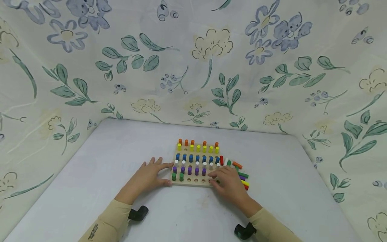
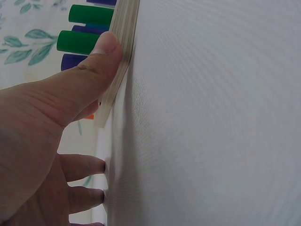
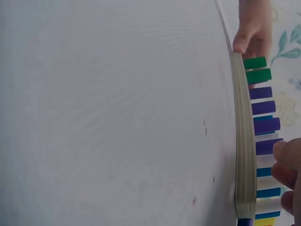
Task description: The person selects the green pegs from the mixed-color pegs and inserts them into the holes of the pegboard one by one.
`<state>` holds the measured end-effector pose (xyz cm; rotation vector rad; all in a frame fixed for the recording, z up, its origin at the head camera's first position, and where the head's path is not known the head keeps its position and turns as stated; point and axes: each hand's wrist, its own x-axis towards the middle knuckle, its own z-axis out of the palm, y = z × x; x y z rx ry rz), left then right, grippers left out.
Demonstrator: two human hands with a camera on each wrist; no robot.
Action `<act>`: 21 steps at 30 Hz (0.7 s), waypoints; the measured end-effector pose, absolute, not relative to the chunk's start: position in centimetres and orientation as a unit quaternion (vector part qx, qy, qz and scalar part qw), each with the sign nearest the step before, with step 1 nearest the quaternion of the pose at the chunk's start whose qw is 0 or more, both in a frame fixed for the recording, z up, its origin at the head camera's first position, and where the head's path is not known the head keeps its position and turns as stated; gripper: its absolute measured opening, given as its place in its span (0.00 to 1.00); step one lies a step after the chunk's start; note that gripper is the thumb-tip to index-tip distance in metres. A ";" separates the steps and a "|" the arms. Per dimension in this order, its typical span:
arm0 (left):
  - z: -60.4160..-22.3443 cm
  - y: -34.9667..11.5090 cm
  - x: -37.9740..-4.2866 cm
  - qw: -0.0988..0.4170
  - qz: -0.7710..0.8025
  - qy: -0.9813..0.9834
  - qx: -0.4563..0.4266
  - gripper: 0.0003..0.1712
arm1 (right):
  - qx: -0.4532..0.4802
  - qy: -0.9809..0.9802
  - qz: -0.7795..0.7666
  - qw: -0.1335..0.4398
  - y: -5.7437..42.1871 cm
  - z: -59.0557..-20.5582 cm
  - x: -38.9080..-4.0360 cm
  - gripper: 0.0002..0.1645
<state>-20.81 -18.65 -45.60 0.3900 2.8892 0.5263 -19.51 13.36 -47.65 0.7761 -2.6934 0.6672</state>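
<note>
A wooden pegboard (image 1: 185,183) lies on the table, with rows of coloured pegs standing in it. My left hand (image 1: 148,175) is at its left side, fingers spread, thumb and index finger touching the edge. In the left wrist view the thumb (image 2: 106,47) rests against the board's corner beside the green pegs (image 2: 77,42). Over the board's right part, my right hand (image 1: 228,181) pinches a purple peg (image 3: 265,147) by its upper end, standing in line with other purple pegs (image 1: 197,171). The head view hides this peg behind the fingers.
Loose pegs lie to the right of the board, among them an orange peg (image 1: 237,165), a green peg (image 1: 243,175) and a yellow peg (image 1: 245,183), partly behind the right hand. A floral cloth (image 1: 181,67) hangs around the white table (image 1: 145,141).
</note>
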 end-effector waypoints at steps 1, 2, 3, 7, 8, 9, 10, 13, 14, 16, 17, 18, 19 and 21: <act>-45.6 -18.7 -20.8 0.089 0.177 0.971 0.131 0.46 | 0.267 -0.926 0.230 0.132 13.5 -47.7 -19.5 0.12; -45.6 -18.7 -20.8 0.088 0.177 0.971 0.132 0.46 | 0.267 -0.925 0.233 0.134 13.6 -47.7 -19.5 0.12; -45.6 -18.7 -20.8 0.087 0.176 0.972 0.132 0.46 | 0.266 -0.925 0.234 0.137 13.7 -47.7 -19.5 0.12; -45.7 -18.7 -20.8 0.087 0.179 0.971 0.133 0.46 | 0.267 -0.923 0.236 0.146 14.1 -47.9 -19.5 0.13; -45.7 -18.7 -20.8 0.088 0.179 0.971 0.133 0.46 | 0.268 -0.922 0.236 0.149 14.2 -48.0 -19.4 0.12; -45.7 -18.7 -20.8 0.089 0.180 0.971 0.133 0.46 | 0.268 -0.922 0.235 0.151 14.3 -48.0 -19.4 0.12; -45.7 -18.6 -20.8 0.090 0.181 0.970 0.133 0.46 | 0.270 -0.921 0.236 0.153 14.4 -48.0 -19.4 0.12; -45.6 -18.6 -20.7 0.090 0.181 0.970 0.132 0.46 | 0.269 -0.920 0.233 0.162 14.6 -48.0 -19.3 0.13; -45.6 -18.6 -20.7 0.090 0.180 0.971 0.132 0.46 | 0.268 -0.921 0.231 0.165 14.6 -48.0 -19.2 0.13; -45.6 -18.6 -20.7 0.090 0.180 0.971 0.131 0.46 | 0.263 -0.923 0.224 0.170 14.8 -47.9 -19.1 0.14; -45.5 -18.6 -20.6 0.089 0.180 0.971 0.132 0.46 | 0.260 -0.924 0.222 0.171 14.8 -47.9 -19.1 0.14; -45.5 -18.5 -20.6 0.089 0.181 0.971 0.132 0.46 | 0.256 -0.926 0.217 0.173 14.9 -47.9 -19.0 0.13; -45.5 -18.5 -20.6 0.088 0.180 0.971 0.132 0.46 | 0.253 -0.928 0.215 0.172 14.9 -47.9 -19.0 0.13; -45.4 -18.5 -20.5 0.087 0.179 0.971 0.133 0.45 | 0.246 -0.930 0.214 0.167 15.1 -47.9 -18.9 0.13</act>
